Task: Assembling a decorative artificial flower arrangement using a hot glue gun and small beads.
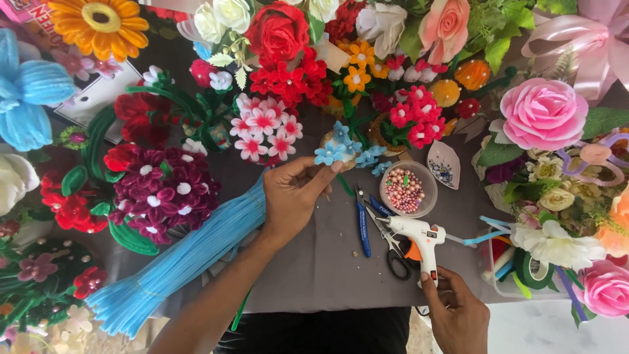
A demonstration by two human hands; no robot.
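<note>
Blue pipe-cleaner flower [329,155] sits pinched between my left hand's [293,196] thumb and fingertips, above the grey table [314,262]. My right hand [458,308] curls closed around the white glue gun's [419,237] handle, beside scissors [390,246] and a bowl of pink beads [405,190].

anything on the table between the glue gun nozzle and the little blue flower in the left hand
Yes: the scissors and blue-handled pliers lie between the glue gun and the blue flower pinched by the left hand.
</note>
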